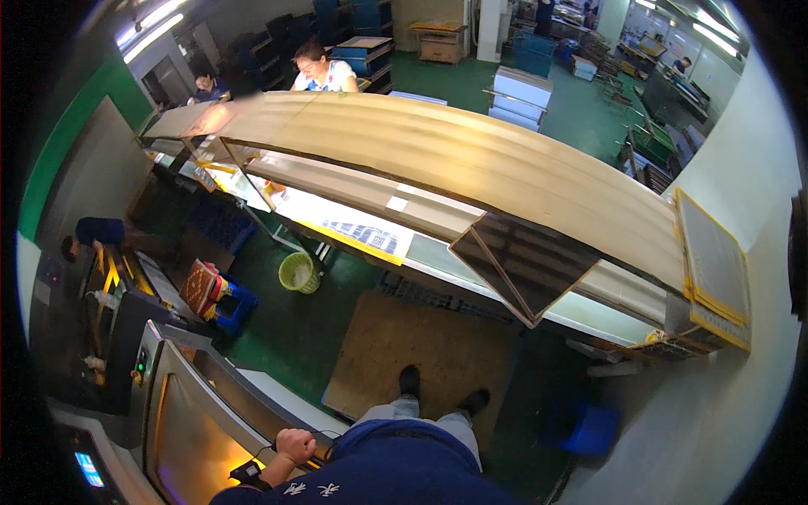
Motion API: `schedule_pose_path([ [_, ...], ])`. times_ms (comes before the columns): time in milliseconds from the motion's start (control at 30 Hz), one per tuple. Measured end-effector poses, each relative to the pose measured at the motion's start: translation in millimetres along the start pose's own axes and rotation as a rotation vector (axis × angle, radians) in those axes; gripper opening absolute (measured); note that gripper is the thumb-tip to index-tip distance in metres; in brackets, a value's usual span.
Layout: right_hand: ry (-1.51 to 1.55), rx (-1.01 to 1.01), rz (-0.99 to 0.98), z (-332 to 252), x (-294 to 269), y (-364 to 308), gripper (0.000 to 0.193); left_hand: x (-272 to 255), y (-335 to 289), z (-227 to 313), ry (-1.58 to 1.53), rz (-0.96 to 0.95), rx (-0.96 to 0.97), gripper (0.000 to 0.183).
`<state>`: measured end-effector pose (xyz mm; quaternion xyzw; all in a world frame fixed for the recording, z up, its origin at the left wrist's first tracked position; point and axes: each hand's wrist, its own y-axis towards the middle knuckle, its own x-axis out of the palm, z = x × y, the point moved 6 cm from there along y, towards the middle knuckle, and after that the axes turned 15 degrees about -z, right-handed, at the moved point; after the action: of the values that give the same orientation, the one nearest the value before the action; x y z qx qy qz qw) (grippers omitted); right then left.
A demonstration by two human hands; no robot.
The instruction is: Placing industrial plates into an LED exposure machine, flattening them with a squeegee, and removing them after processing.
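The machine [178,412] sits at my left hand [295,444], its steel panel lit yellow. The hand is at the panel's near right corner; whether it touches the steel I cannot tell. Its fingers are curled into a loose fist, and anything pinched inside is hidden. A black device [247,473] is on that wrist, and a thin dark cord [326,433] loops just beside the knuckles. My right hand is out of view; its state I cannot tell.

The machine's long edge runs forward and left from the hand, with a pale side strip [278,399] along it. Left of the hand, past the panel, a lit screen [87,470] faces up.

Ahead and to the right of the hand, I stand on a brown mat [425,332]. A band of green floor [290,345] runs between its left edge and the machine, narrowing toward me. Beyond that band, a yellow-green basket [299,273] stands near the bench [387,246]; a blue crate [238,305] lies well forward and left of my hand.

The bench crosses ahead under a long beige canopy [454,156]. A dark framed screen leans there, one corner jutting past the bench edge toward the mat. Far right of the hand, a blue bin [592,429] stands near the wall [715,404].
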<state>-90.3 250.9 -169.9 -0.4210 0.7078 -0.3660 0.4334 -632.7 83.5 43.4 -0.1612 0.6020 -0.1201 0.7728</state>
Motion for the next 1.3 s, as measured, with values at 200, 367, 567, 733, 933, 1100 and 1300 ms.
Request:
schedule_pose_path([
  [200,0.068,-0.001,0.073,8,-65,27,0.016,6,9,7,0.076,-0.241,-0.029,0.026],
  [367,0.123,-0.058,0.086,23,-59,2,0.016,8,8,3,0.080,-0.400,-0.120,0.031],
  [567,0.118,-0.058,-0.023,76,5,-58,0.016,12,10,-5,0.113,-0.326,-0.196,0.027],
  [733,-0.036,-0.061,-0.085,122,10,-95,0.016,16,17,-6,0.097,-0.244,-0.184,0.025],
  [933,-0.390,-0.103,-0.168,155,-106,-39,0.014,23,0,-13,0.055,-0.095,-0.223,0.020],
  [1100,-0.478,-0.059,0.052,134,-230,-8,0.017,-13,16,4,0.047,-0.084,-0.334,0.013],
  [1300,-1.630,-0.438,-0.477,54,-163,62,0.023,-21,-8,-3,-0.144,0.384,-0.506,0.010],
])
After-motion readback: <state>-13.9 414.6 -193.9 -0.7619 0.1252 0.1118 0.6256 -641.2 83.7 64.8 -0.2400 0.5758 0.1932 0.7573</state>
